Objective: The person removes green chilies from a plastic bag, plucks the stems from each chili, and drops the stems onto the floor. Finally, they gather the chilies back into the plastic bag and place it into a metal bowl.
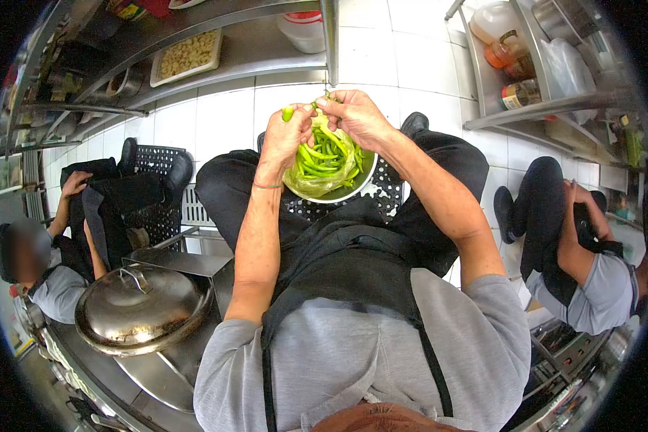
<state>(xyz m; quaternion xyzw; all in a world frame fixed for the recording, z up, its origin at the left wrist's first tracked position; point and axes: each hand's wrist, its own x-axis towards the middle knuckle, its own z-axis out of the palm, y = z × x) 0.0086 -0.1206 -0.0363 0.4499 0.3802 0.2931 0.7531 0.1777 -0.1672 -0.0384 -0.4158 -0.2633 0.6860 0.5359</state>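
My left hand [288, 133] is closed on a green pepper [287, 114], whose light green end sticks out above the fingers. Fingertips of my right hand [349, 115] pinch a thin green stem [328, 95], close beside the left fingertips. Below both hands, a clear plastic bag of long green peppers [320, 160] rests in a round white-rimmed bowl [371, 173] between my knees. Part of the bag's contents is hidden under my hands and wrists.
Steel shelves at the upper left hold a tray of pale pieces [189, 55] and a white bucket [304, 30]. Jars [520, 93] stand on the right shelf. A lidded pan [144, 306] is at lower left. A person sits on each side.
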